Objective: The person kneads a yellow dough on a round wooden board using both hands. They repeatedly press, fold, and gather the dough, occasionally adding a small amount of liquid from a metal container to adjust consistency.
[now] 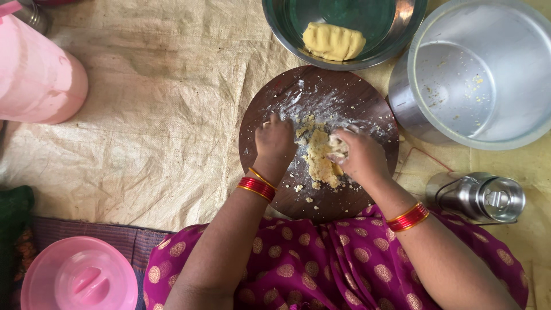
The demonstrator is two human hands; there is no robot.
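Here, the crumbly yellow dough [319,156] lay at the middle of the round, flour-dusted wooden board [270,103]. The left hand [275,140] pressed knuckles down, fingers curled; the right hand [357,154] cupped and pinched loose crumbs. Gathering strays inward before each press would likely bind it better.

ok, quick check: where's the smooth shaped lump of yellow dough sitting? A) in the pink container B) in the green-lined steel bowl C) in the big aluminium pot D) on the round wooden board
B: the shaped dough lump lies inside the steel bowl above the round wooden board. What lies on the board is crumbly dough, with the left hand and right hand on it.
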